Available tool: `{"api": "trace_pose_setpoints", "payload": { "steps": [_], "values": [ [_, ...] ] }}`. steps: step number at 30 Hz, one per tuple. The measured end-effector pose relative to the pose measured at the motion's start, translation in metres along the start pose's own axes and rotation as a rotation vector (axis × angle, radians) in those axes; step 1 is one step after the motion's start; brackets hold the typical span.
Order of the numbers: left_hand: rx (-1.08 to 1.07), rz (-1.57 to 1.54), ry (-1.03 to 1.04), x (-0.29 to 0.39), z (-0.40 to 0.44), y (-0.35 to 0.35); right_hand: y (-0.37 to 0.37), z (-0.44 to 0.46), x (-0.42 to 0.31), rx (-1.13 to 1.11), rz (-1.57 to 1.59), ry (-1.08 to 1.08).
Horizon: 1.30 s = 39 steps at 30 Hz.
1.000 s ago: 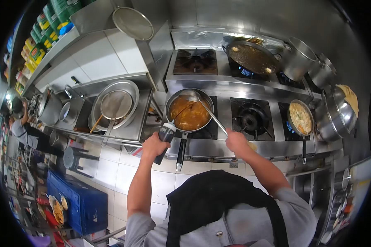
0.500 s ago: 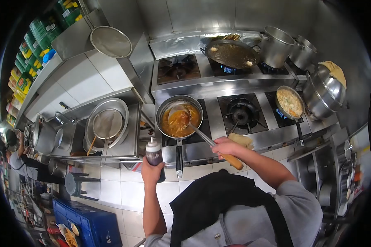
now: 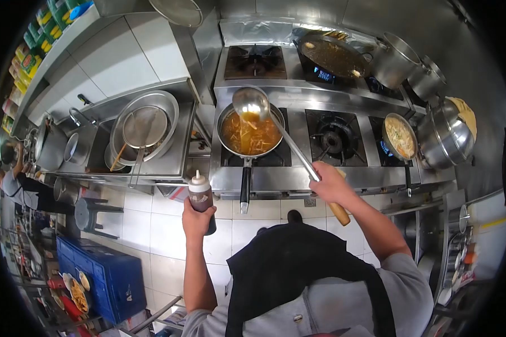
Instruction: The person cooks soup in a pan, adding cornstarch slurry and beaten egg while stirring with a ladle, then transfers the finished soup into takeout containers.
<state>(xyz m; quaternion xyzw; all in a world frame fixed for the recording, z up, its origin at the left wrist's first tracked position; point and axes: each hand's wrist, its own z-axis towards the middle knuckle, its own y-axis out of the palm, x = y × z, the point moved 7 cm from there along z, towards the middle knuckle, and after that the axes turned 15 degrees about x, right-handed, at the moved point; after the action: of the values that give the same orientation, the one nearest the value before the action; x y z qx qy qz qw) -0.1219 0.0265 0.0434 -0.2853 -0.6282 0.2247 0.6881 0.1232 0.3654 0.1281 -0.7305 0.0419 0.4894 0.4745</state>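
Note:
My left hand (image 3: 197, 221) is closed round a squeeze bottle (image 3: 200, 196) of dark liquid, held upright with its nozzle up, in front of the counter's edge. In my right hand (image 3: 329, 182) is a long metal ladle (image 3: 251, 103) with a wooden handle end. The ladle's bowl is raised over the far rim of a frying pan (image 3: 247, 159), and orange-brown liquid runs from it into the pan. Reddish-brown sauce with pale strips (image 3: 253, 136) fills the pan, whose black handle points toward me.
Right of the pan are an unlit burner (image 3: 333, 140) and a smaller pan of food (image 3: 400, 138) over a flame. Behind stand a wok of dark oil (image 3: 333, 55) and tall pots (image 3: 395, 60). At left, a strainer (image 3: 144, 127) rests on a large bowl; another person (image 3: 28, 188) stands far left.
The bottle was tipped over the pan, then turned upright and drawn back toward me. The ladle went down into the sauce and has now come up, pouring liquid. The camera view has shifted.

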Motion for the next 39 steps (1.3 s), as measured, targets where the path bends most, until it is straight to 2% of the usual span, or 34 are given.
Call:
{"api": "trace_pose_setpoints", "payload": {
  "steps": [2,5,8,10,11,14,17,19,20,22,23,25,28,29,33,35,37,39],
  "values": [
    [-0.004,0.005,-0.012,-0.003,0.002,0.002,-0.013,0.001,-0.012,0.089,-0.111,-0.085],
    [0.002,-0.046,-0.009,-0.007,0.003,0.005,-0.037,-0.009,-0.046,0.157,-0.106,0.01],
    [0.005,-0.102,-0.039,-0.003,-0.001,0.003,-0.036,-0.008,-0.041,0.265,-0.115,-0.045],
    [0.026,-0.111,-0.046,-0.008,-0.006,0.001,-0.019,-0.001,-0.013,0.333,-0.117,-0.04],
    [0.044,-0.126,-0.042,-0.009,-0.007,0.0,0.004,0.007,0.02,0.302,-0.19,0.018],
    [0.104,-0.21,0.012,-0.003,-0.02,-0.006,0.062,0.012,0.104,0.254,-0.086,0.036],
    [0.156,-0.34,0.058,0.006,-0.038,-0.012,0.061,-0.01,0.109,0.244,-0.038,0.003],
    [0.182,-0.345,0.151,0.031,-0.055,-0.019,0.055,-0.028,0.12,0.09,0.106,-0.032],
    [0.163,-0.386,0.214,0.031,-0.061,-0.015,0.039,-0.038,0.132,0.141,0.117,-0.003],
    [0.046,-0.541,0.193,0.04,-0.075,0.006,0.011,-0.079,0.167,-0.131,0.399,0.206],
    [0.012,-0.537,0.262,0.047,-0.085,0.019,-0.027,-0.107,0.187,-0.028,0.4,0.258],
    [-0.07,-0.657,0.341,0.089,-0.127,0.047,-0.079,-0.177,0.209,-0.175,0.529,0.25],
    [-0.211,-0.803,0.35,0.163,-0.22,0.097,-0.155,-0.306,0.264,-0.153,0.494,0.374],
    [-0.332,-0.794,0.33,0.183,-0.251,0.12,-0.173,-0.349,0.283,-0.15,0.476,0.435],
    [-0.839,-0.777,0.249,0.243,-0.397,0.235,-0.212,-0.518,0.367,0.028,0.394,0.687],
    [-0.994,-0.858,0.381,0.299,-0.488,0.268,-0.216,-0.586,0.404,0.179,0.368,0.833],
    [-1.179,-0.792,0.482,0.344,-0.569,0.303,-0.215,-0.64,0.425,0.33,0.355,0.994],
    [-1.425,-0.846,0.456,0.399,-0.654,0.324,-0.21,-0.683,0.444,0.412,0.291,1.105]
  ]
}}
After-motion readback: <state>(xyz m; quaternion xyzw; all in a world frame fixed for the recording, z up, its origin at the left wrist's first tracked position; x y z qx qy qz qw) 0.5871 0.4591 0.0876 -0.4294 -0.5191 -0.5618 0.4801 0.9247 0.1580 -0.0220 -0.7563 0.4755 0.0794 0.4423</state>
